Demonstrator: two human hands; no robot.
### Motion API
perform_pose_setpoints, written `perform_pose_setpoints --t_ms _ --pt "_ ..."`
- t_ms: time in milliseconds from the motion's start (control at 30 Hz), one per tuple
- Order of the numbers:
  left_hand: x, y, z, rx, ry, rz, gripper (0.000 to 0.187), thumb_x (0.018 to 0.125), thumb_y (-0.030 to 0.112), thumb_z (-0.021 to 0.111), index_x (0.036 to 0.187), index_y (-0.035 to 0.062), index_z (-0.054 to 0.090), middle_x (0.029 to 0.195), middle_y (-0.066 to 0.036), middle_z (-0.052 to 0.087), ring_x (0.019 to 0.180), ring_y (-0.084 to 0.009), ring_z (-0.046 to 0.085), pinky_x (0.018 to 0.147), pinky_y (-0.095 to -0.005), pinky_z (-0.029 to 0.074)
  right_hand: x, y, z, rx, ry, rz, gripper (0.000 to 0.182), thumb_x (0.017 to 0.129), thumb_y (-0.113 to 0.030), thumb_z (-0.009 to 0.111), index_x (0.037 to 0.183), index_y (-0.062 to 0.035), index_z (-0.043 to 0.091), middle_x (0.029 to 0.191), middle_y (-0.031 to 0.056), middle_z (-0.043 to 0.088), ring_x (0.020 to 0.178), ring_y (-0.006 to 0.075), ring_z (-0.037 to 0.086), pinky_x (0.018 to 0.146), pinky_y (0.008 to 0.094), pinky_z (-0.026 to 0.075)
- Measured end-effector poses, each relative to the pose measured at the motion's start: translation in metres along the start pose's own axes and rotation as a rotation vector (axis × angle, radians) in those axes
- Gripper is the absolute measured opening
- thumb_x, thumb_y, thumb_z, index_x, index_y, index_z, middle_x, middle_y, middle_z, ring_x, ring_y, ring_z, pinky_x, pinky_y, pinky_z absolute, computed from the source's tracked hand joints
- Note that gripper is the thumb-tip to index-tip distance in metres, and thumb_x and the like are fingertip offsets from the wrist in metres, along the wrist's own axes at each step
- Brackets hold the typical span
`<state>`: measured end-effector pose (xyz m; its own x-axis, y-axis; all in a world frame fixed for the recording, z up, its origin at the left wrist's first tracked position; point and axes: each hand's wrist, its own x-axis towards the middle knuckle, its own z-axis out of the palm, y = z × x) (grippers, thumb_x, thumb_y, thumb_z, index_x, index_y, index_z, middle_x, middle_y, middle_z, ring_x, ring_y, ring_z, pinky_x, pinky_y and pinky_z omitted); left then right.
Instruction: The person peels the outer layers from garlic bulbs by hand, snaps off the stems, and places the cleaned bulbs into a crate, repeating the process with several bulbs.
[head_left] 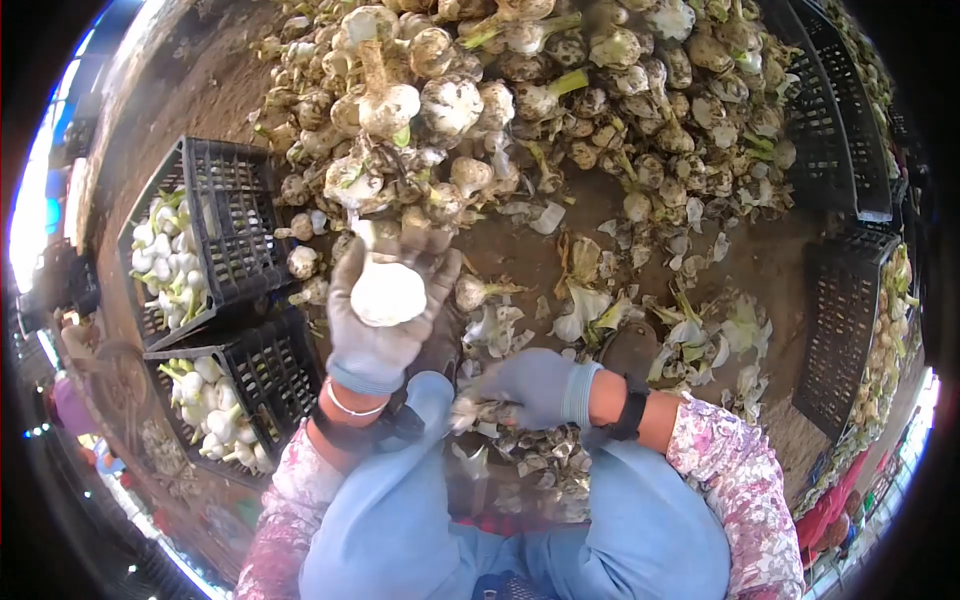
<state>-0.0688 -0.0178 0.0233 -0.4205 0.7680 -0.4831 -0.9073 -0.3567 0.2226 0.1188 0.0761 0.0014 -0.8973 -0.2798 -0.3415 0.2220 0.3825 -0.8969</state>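
Note:
A clean white garlic bulb rests in my gloved left hand, palm up with the fingers around it, below the big heap of dirty garlic. My gloved right hand is lower and to the right, above my lap. Its fingers are closed around dry, brownish peelings or skins, and blur hides exactly what they hold. More loose skins lie on the ground between my legs.
Two black crates with peeled white bulbs stand at the left. Black crates line the right side, with garlic beyond them. Scattered husks and a few bulbs lie on the brown ground.

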Motion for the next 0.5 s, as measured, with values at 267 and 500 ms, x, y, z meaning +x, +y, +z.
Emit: perform_pose_setpoints --t_ms 267,500 --pt "-0.125 0.158 -0.024 1.436 1.173 1.256 0.033 0.098 0.025 0.053 0.118 0.0001 0.057 0.113 -0.013 0.060 0.100 -0.0220 0.061 0.082 -0.0337 0.054 0.015 0.055 0.004 -0.633 0.248 0.330 0.036 0.076 -0.022 0.067 0.111 -0.0134 0.065 0.109 0.0087 0.065 0.102 0.0285 0.062 0.084 0.0414 0.050" --pt "-0.084 0.082 -0.015 1.838 0.431 1.028 0.029 0.096 0.007 0.050 0.123 -0.0017 0.057 0.123 -0.014 0.059 0.115 -0.0235 0.056 0.102 -0.0358 0.044 0.061 0.118 0.026 -0.705 0.377 0.187 0.033 0.078 -0.015 0.062 0.112 -0.0138 0.061 0.106 0.0101 0.065 0.105 0.0272 0.061 0.088 0.0420 0.046"
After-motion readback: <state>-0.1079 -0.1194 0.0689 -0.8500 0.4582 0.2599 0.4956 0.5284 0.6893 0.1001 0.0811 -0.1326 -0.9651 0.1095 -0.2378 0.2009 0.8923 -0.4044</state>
